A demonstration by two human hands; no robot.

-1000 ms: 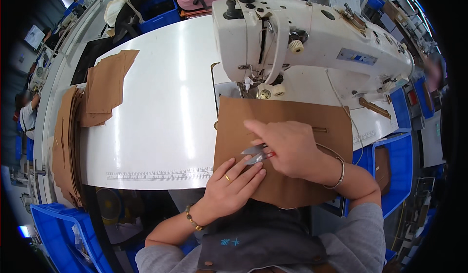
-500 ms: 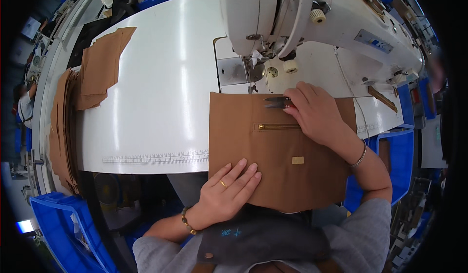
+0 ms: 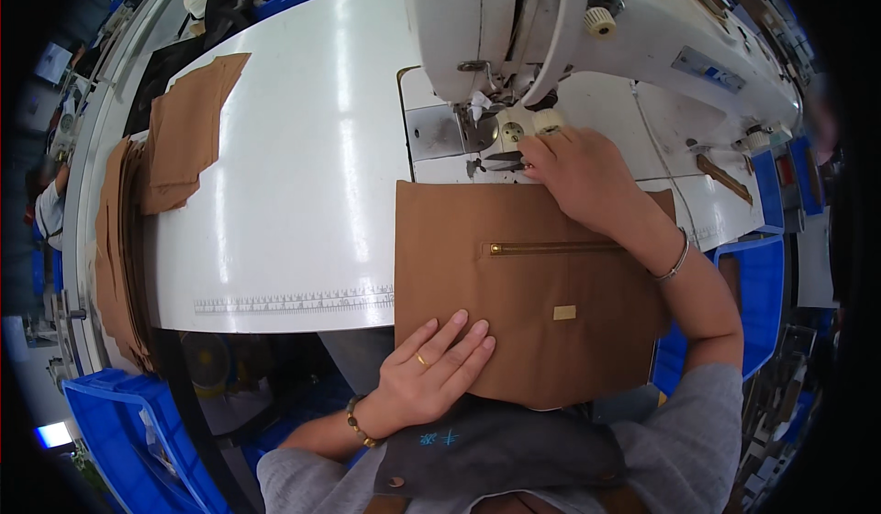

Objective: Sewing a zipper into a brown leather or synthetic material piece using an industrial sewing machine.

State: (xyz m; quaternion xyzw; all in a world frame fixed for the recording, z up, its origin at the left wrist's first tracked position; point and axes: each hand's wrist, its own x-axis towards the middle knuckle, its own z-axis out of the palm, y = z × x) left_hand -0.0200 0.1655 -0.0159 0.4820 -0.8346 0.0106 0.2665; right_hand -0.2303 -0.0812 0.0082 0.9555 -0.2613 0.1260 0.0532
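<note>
A brown fabric panel (image 3: 532, 330) with a gold zipper (image 3: 551, 249) and a small gold label (image 3: 564, 312) lies on the white table (image 3: 294, 193), in front of a white sewing machine (image 3: 596, 46). My left hand (image 3: 431, 367) rests flat on the panel's lower left corner and holds nothing. At the panel's top edge, just below the needle area, my right hand (image 3: 583, 174) grips small dark scissors (image 3: 500, 158). Their blades point left toward the metal needle plate. I wear a ring and bead bracelet on the left, a thin bangle on the right.
Cut brown fabric pieces (image 3: 188, 133) lie at the table's left, with a taller stack (image 3: 115, 239) along its left edge. A printed ruler strip (image 3: 294, 301) runs along the front edge. Blue bins stand at lower left (image 3: 128, 431) and right (image 3: 757, 294).
My right hand moved from the middle of the panel up to its top edge by the needle, carrying the scissors. The zipper and label now show. My left hand stayed on the lower left corner.
</note>
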